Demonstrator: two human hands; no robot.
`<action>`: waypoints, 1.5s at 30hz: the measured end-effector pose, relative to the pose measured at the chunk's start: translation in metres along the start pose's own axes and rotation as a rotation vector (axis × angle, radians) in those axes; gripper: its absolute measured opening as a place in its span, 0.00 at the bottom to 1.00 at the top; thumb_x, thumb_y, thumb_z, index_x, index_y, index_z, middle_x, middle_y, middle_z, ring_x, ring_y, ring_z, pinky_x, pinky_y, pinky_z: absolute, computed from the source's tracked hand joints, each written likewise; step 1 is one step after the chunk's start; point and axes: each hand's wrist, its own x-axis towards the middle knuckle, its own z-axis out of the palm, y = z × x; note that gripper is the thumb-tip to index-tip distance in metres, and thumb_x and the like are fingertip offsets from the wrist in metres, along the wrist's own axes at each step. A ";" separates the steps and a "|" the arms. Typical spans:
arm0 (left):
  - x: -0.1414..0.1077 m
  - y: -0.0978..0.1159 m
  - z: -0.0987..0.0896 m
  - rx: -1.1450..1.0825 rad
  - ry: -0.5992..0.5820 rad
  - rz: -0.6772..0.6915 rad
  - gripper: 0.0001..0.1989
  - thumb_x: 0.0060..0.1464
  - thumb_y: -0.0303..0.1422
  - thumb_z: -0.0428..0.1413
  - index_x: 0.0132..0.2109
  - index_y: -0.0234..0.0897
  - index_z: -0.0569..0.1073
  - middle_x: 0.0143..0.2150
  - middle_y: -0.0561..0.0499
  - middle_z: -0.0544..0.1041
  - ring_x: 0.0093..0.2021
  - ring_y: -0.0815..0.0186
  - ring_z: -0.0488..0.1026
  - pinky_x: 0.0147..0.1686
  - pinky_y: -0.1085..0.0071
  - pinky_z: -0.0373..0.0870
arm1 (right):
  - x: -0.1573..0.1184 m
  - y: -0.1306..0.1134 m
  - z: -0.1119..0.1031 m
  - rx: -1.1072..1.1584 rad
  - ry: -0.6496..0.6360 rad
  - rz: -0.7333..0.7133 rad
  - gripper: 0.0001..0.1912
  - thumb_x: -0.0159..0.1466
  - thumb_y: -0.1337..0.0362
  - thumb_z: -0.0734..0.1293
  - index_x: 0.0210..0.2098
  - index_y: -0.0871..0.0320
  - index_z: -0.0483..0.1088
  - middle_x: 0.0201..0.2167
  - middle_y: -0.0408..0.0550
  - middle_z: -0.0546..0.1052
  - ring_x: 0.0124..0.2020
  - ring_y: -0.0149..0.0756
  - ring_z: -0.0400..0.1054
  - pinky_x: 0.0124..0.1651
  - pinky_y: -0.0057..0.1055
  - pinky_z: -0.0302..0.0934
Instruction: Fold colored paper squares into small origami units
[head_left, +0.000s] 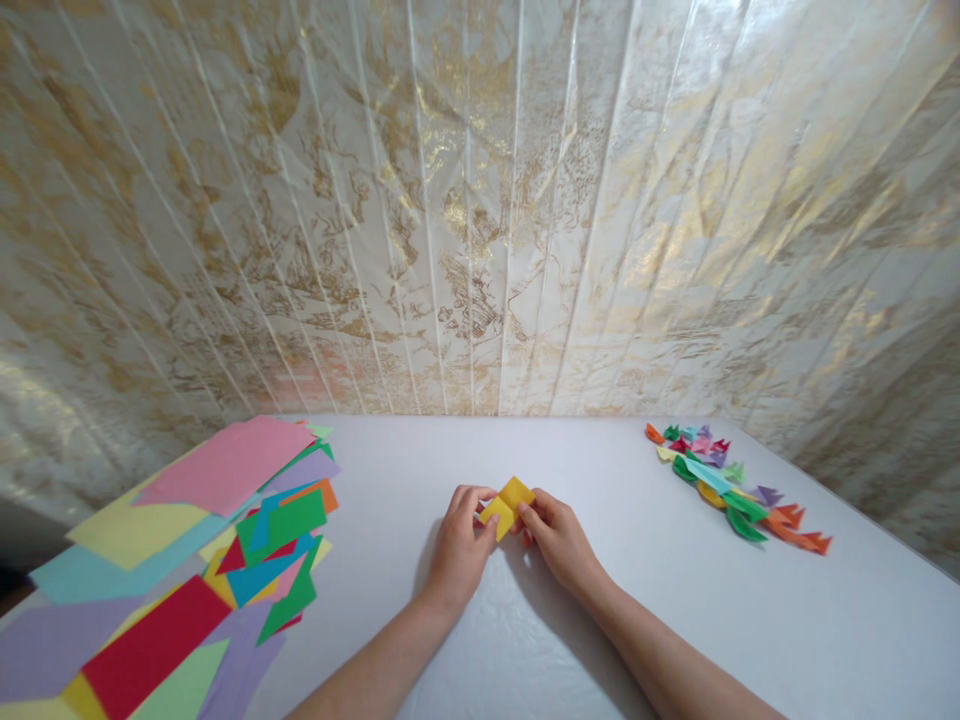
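Note:
A small yellow piece of folded paper is held up between my two hands, a little over the middle of the white table. Creases divide it into squarish flaps. My left hand pinches its left side, with the thumb on the near face and the fingers behind. On the right side, my right hand grips the paper between thumb and fingers. Some fingertips of both hands are hidden behind the paper and the palms.
Coloured paper sheets, a pink one on top, are heaped at the left, with smaller cut pieces such as a green one beside them. Several small folded paper figures lie at the right. A gold-patterned curtain hangs behind the white table.

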 end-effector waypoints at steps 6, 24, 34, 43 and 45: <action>0.001 0.005 -0.002 -0.003 -0.012 -0.005 0.11 0.53 0.25 0.52 0.43 0.41 0.72 0.43 0.50 0.71 0.40 0.65 0.71 0.39 0.68 0.71 | 0.001 -0.001 0.000 0.012 0.011 0.011 0.14 0.62 0.54 0.60 0.27 0.57 0.65 0.22 0.44 0.74 0.21 0.31 0.65 0.27 0.28 0.58; -0.002 0.004 -0.001 0.097 -0.041 0.114 0.16 0.55 0.23 0.49 0.48 0.43 0.71 0.47 0.50 0.71 0.47 0.64 0.70 0.45 0.68 0.71 | 0.005 0.004 0.001 0.073 0.027 0.030 0.14 0.61 0.55 0.61 0.28 0.58 0.67 0.23 0.44 0.75 0.20 0.31 0.65 0.26 0.28 0.59; -0.001 0.003 -0.002 0.103 -0.054 0.086 0.19 0.55 0.24 0.50 0.52 0.44 0.71 0.49 0.49 0.71 0.50 0.63 0.70 0.48 0.67 0.70 | 0.002 0.001 0.000 0.043 0.008 0.023 0.12 0.62 0.56 0.60 0.28 0.58 0.66 0.23 0.44 0.75 0.20 0.30 0.65 0.27 0.28 0.59; -0.002 0.005 -0.002 0.119 -0.061 0.125 0.19 0.55 0.23 0.50 0.52 0.43 0.71 0.49 0.49 0.71 0.50 0.63 0.70 0.50 0.66 0.70 | 0.004 0.000 0.000 0.059 0.020 0.036 0.13 0.61 0.56 0.60 0.27 0.58 0.66 0.22 0.44 0.74 0.20 0.30 0.64 0.26 0.28 0.58; -0.002 0.006 -0.002 0.125 -0.062 0.140 0.19 0.55 0.22 0.50 0.52 0.43 0.71 0.49 0.49 0.71 0.51 0.63 0.70 0.50 0.65 0.70 | 0.004 0.001 0.000 0.076 0.024 0.040 0.13 0.61 0.55 0.61 0.27 0.58 0.66 0.22 0.44 0.74 0.20 0.30 0.64 0.26 0.28 0.58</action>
